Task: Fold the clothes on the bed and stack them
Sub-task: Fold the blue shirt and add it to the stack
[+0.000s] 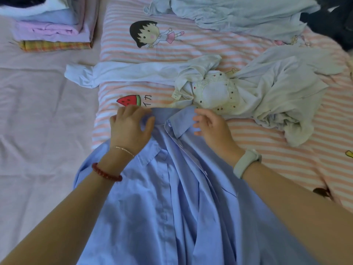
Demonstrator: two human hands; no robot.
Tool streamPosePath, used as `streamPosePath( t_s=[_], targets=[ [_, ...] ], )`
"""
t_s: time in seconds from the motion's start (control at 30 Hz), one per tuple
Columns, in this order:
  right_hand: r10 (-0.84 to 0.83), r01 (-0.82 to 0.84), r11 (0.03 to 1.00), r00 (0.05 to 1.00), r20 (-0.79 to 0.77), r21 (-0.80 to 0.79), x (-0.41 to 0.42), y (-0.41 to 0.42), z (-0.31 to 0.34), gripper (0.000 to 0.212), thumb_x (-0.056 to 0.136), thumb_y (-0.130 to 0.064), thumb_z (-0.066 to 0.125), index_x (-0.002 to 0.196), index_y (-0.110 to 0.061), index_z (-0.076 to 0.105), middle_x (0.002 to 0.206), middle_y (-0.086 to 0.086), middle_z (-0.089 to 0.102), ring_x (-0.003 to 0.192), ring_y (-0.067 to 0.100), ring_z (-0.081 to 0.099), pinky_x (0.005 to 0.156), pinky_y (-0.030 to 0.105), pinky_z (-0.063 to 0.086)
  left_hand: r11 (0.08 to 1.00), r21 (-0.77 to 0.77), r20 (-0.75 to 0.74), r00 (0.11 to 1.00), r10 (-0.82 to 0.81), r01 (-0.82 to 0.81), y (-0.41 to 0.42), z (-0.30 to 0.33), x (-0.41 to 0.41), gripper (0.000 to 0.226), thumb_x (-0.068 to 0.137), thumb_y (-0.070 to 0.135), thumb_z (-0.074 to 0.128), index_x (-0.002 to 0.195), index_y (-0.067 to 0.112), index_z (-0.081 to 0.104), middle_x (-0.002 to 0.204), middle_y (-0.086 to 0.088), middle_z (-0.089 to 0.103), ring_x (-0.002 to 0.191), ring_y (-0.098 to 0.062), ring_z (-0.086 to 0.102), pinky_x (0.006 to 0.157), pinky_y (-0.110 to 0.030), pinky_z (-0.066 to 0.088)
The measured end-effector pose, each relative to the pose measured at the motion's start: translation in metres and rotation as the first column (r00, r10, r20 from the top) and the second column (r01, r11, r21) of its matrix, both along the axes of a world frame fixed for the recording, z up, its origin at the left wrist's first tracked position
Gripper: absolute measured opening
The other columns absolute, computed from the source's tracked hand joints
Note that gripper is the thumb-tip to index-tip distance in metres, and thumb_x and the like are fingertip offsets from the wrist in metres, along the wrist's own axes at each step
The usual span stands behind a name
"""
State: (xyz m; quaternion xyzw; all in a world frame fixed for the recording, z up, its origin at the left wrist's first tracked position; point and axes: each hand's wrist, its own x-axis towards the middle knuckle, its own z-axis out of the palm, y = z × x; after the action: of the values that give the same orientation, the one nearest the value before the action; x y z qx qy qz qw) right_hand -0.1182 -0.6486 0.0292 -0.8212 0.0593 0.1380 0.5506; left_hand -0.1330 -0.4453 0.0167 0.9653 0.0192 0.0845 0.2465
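Stack (55, 25) of folded clothes sits far off to the left of the fingers, several pieces done. Left hand (129, 129): fingers pinched on the collar (168, 116) of the blue shirt (172, 197), thumb under the edge. Right hand (212, 129): fingers spread apart, resting at the collar's other point, not clearly gripping. Shirt lies face up on the bed (38, 111), rumpled, not yet folded. Just beyond the fingertips: white top (248, 88) in a heap. Further beyond and right: pale blue garment (238, 12), also loose. My read: roughly midway, three pieces left.
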Motion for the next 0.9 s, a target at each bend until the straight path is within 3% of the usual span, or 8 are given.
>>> streamPosePath(
  t_s=[0.07,0.17,0.23,0.33,0.5,0.6,0.8,0.9],
  targets=[
    [0.015,0.007,0.988,0.990,0.140,-0.153,-0.035,-0.007,-0.010,0.023,0.095,-0.005,0.044,0.111,-0.003,0.059,0.095,0.007,0.062,0.086,0.027,0.060,0.076,0.027,0.049,0.997,0.070,0.072,0.997,-0.026,0.021,-0.007,-0.006,-0.021,0.035,0.082,0.031,0.043,0.092,0.010,0.069,0.089,-0.014,0.063,0.083,-0.038,0.058,0.069,-0.041,0.043],
    [0.030,0.039,0.954,0.974,0.225,-0.298,-0.093,-0.014,-0.014,0.020,0.090,-0.014,0.053,0.105,-0.003,0.061,0.090,0.010,0.061,0.073,0.021,0.052,0.068,0.017,0.038,0.974,-0.219,-0.013,0.998,0.061,-0.062,-0.031,-0.005,-0.055,0.026,0.085,0.020,0.048,0.094,0.005,0.067,0.088,-0.011,0.060,0.072,-0.027,0.056,0.066,-0.027,0.043],
    [0.026,0.035,0.923,0.988,0.152,-0.382,-0.129,-0.019,-0.013,0.022,0.089,-0.014,0.058,0.108,-0.005,0.058,0.096,0.009,0.057,0.076,0.020,0.051,0.070,0.021,0.038,0.914,-0.380,-0.097,0.989,0.109,-0.139,-0.048,-0.003,-0.086,0.020,0.087,0.015,0.052,0.097,0.007,0.067,0.090,-0.002,0.055,0.064,-0.011,0.051,0.061,-0.009,0.036],
    [0.071,-0.030,0.862,0.996,0.061,-0.506,-0.176,-0.025,-0.011,0.022,0.089,-0.017,0.056,0.109,-0.006,0.055,0.101,0.009,0.056,0.093,0.027,0.053,0.076,0.037,0.045,0.875,-0.439,-0.209,0.970,0.122,-0.205,-0.070,-0.004,-0.138,0.016,0.088,0.006,0.056,0.100,0.008,0.065,0.092,0.002,0.051,0.063,0.001,0.050,0.063,-0.001,0.037],
    [0.000,-0.015,0.844,1.000,-0.029,-0.535,-0.227,-0.033,-0.008,0.035,0.089,-0.029,0.035,0.096,-0.001,0.056,0.086,0.016,0.055,0.087,0.033,0.052,0.075,0.038,0.038,0.869,-0.451,-0.296,0.952,0.072,-0.206,-0.091,-0.007,-0.214,0.019,0.087,0.003,0.055,0.104,0.005,0.066,0.092,0.003,0.052,0.065,0.004,0.052,0.066,0.003,0.036],
    [-0.152,0.087,0.886,0.982,-0.108,-0.455,-0.237,-0.038,-0.001,0.026,0.095,-0.015,0.038,0.104,0.000,0.057,0.092,0.018,0.058,0.092,0.031,0.050,0.085,0.039,0.039,0.852,-0.479,-0.309,0.949,0.061,-0.211,-0.095,0.000,-0.246,0.028,0.083,0.013,0.050,0.104,0.006,0.066,0.091,0.002,0.054,0.070,0.008,0.052,0.068,0.004,0.035],
    [-0.060,-0.098,0.905,0.934,-0.352,-0.414,-0.267,-0.044,0.011,0.019,0.092,-0.022,0.048,0.082,-0.007,0.055,0.067,0.003,0.055,0.065,0.022,0.048,0.059,0.029,0.031,0.779,-0.548,-0.492,0.871,-0.004,-0.306,-0.103,0.012,-0.303,0.021,0.091,0.009,0.054,0.109,0.013,0.063,0.091,0.010,0.060,0.074,0.008,0.056,0.069,0.000,0.039],
    [-0.110,-0.006,0.961,0.909,-0.401,-0.276,-0.285,-0.046,0.018,0.021,0.090,-0.013,0.053,0.071,-0.008,0.046,0.063,0.001,0.044,0.058,0.013,0.039,0.054,0.023,0.034,0.673,-0.609,-0.607,0.793,-0.054,-0.420,-0.102,0.016,-0.322,0.021,0.090,0.008,0.056,0.108,0.016,0.062,0.093,0.006,0.063,0.087,-0.008,0.061,0.079,-0.007,0.044]
  ],
)
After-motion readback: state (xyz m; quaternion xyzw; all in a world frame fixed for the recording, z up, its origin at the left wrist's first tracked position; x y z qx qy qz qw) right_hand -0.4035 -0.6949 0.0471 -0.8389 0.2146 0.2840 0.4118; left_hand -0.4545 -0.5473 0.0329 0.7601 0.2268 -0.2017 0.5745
